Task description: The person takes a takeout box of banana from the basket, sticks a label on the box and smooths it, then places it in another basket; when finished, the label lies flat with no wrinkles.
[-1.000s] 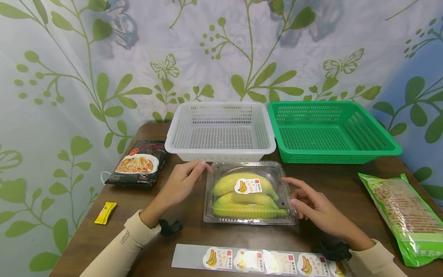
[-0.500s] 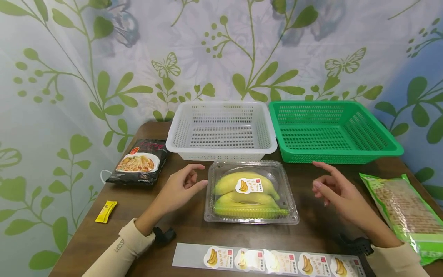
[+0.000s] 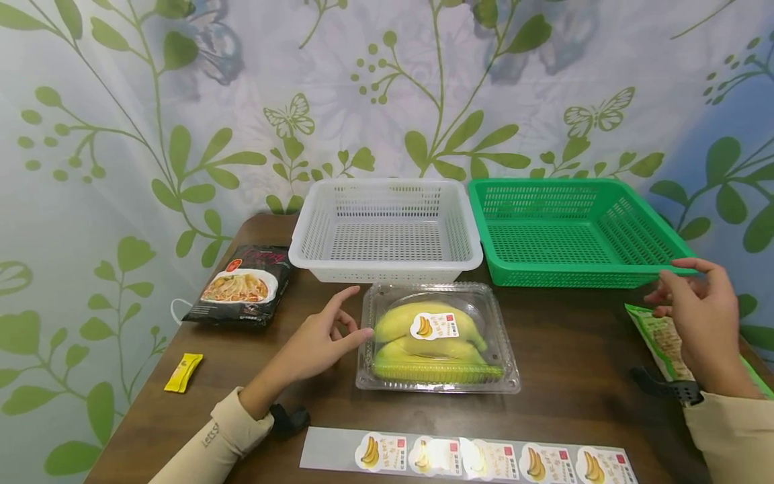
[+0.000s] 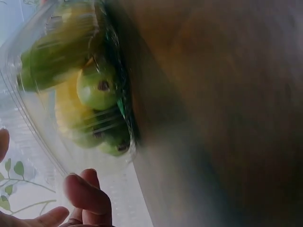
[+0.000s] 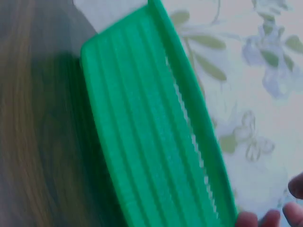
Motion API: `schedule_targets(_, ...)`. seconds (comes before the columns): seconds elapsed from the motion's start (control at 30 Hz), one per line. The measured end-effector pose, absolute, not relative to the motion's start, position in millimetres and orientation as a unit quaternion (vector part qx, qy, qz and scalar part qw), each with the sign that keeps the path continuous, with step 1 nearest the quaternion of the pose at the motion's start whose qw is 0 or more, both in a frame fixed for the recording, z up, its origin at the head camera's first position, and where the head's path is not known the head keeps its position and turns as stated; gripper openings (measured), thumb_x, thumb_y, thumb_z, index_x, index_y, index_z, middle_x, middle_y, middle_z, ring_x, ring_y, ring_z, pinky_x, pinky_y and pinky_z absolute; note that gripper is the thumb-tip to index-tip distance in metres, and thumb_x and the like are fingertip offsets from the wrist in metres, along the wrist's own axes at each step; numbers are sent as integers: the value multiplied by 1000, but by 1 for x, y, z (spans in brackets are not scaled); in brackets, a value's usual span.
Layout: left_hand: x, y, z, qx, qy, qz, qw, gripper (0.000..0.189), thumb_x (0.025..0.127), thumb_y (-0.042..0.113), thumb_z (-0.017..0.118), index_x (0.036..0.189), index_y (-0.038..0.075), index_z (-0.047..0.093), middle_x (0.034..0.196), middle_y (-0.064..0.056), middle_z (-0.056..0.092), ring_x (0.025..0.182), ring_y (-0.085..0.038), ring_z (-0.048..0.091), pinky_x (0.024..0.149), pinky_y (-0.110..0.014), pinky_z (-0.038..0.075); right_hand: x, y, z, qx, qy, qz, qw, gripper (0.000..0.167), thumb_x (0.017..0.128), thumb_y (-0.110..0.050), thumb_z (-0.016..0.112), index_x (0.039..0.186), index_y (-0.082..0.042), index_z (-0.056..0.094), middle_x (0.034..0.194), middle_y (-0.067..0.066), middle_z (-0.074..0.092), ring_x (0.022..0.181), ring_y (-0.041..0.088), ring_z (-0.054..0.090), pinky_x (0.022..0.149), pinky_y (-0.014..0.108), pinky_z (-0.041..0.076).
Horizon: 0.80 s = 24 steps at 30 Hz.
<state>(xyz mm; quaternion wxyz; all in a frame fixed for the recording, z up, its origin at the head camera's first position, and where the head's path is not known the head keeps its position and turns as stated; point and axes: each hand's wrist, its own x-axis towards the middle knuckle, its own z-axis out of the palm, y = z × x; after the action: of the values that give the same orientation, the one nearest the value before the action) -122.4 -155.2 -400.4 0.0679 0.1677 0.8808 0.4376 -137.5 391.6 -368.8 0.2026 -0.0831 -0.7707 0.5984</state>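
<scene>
A clear plastic box of bananas [image 3: 432, 366] with a banana sticker [image 3: 434, 326] on its lid sits mid-table. Beside its left edge is my left hand [image 3: 323, 343], fingers loosely bent and thumb tip at the box wall; whether it touches I cannot tell. In the left wrist view the bananas [image 4: 97, 87] show through the box's side. My right hand [image 3: 704, 312] is at the front right corner of the green basket [image 3: 580, 277], fingers loosely bent, holding nothing visible. It partly hides a green-edged food bag [image 3: 662, 343] on the right.
A white basket [image 3: 387, 263] stands behind the box, left of the green one. To the left lie a black noodle packet [image 3: 244, 286] and a small yellow sachet [image 3: 184, 373]. A strip of banana stickers [image 3: 338, 447] lies along the front. A patterned curtain [image 3: 387, 87] hangs behind.
My right hand has left the banana box and moved right, to the green basket's corner over the food bag. My left hand has drawn back slightly from the box's upper left corner.
</scene>
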Motion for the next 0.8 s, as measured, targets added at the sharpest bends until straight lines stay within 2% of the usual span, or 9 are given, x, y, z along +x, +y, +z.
schedule_targets(0.17, -121, -153, -401, 180, 867, 457, 85, 78, 97, 45, 69, 161, 32, 26, 100, 1, 68, 69, -17, 65, 58, -33, 52, -147, 409, -376, -177, -764, 587, 201, 30, 106, -26, 52, 132, -30, 38, 81, -1, 53, 65, 6, 60, 52, 19, 48)
schedule_targets(0.37, -118, -149, -400, 201, 843, 485, 114, 85, 94, 40, 75, 161, 37, 21, 106, -3, 61, 62, -15, 61, 52, -30, 49, -162, 419, -383, -247, -692, 637, 233, 31, 106, -28, 52, 132, -31, 36, 75, -3, 57, 53, 9, 58, 50, 18, 48)
schedule_targets(0.57, -116, -147, -403, 214, 799, 541, 152, 82, 96, 29, 74, 160, 36, 22, 107, -14, 49, 56, -13, 50, 50, -31, 48, -175, 419, -385, -254, -627, 696, 238, 29, 106, -27, 51, 130, -30, 35, 76, 1, 54, 48, 12, 57, 47, 21, 48)
schedule_targets(0.8, -118, -145, -407, 217, 757, 589, 181, 79, 97, 19, 73, 159, 34, 26, 105, -14, 41, 57, -18, 53, 55, -41, 55, -185, 417, -387, -241, -608, 722, 225, 34, 106, -26, 53, 133, -29, 34, 68, 3, 56, 48, 15, 57, 45, 23, 49)
